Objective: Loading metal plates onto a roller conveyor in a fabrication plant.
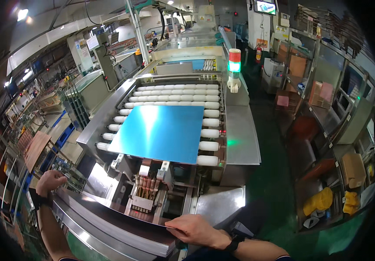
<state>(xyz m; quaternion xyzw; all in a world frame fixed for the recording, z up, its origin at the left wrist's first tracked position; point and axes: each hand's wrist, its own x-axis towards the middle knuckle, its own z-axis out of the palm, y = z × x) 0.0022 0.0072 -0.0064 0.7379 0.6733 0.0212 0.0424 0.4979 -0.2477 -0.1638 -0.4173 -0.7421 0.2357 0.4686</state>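
Note:
My right hand (196,230) pinches the near right edge of a thin, dark, shiny panel (122,212) on top of a stack of sheets (113,232). My left hand (50,182) is closed near the left end of that stack. Whatever its curled fingers may hold is hidden. Beyond the stack, a blue, shiny flat panel (161,132) lies across the white rollers (176,93) of a conveyor machine. Between the stack and the rollers sits a metal mechanism (144,195) with copper-coloured fittings.
A signal tower (234,69), lit green, stands on the machine's right side. Shelving at the right holds a cardboard box (353,171) and a yellow bag or cloth (319,202). At the left are racks and a copper-coloured sheet (36,150). Green floor (268,178) runs along the right.

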